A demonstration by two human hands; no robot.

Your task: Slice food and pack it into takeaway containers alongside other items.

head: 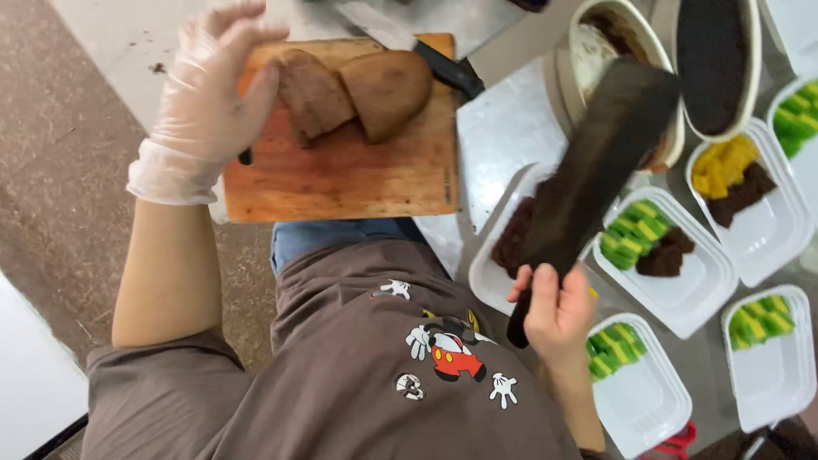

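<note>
A pale, speckled surface [503,128] carries everything. At its left part lies a wooden cutting board [341,175], with two brown cake pieces [354,92] on top of it, and a knife with black handle [447,70] lies at the board's far edge. To the right stand several white plastic trays [707,281], close together; they hold green, yellow and dark brown cake slices [635,234]. Behind the trays are two large oval pans [750,94], one almost full with dark cake. Under the surface, a brownish floor [51,170] is visible.
</note>
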